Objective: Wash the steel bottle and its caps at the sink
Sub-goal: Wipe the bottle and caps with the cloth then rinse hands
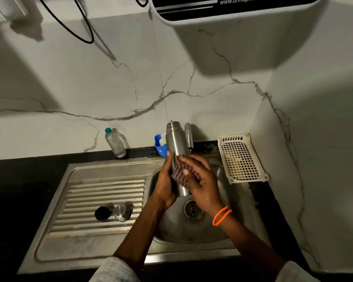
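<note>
Over the sink basin (222, 224) I hold the uncapped steel bottle (175, 140) nearly upright, its mouth pointing away from me. My left hand (165, 184) wraps around its lower body from the left. My right hand (200, 180) presses a red-and-white checked scrub cloth (178, 174) against the bottle's side. On the ribbed drainboard (86, 200) to the left sit a black inner cap (102, 213) and, beside it, a steel outer cap (122, 212), both apart from my hands.
The tap (189, 135) rises behind the bottle. A blue soap holder (159, 144) and a clear plastic bottle with a green lid (115, 142) stand on the black counter by the wall. A cream perforated basket (240, 157) lies right of the basin. A water purifier (232, 9) hangs overhead.
</note>
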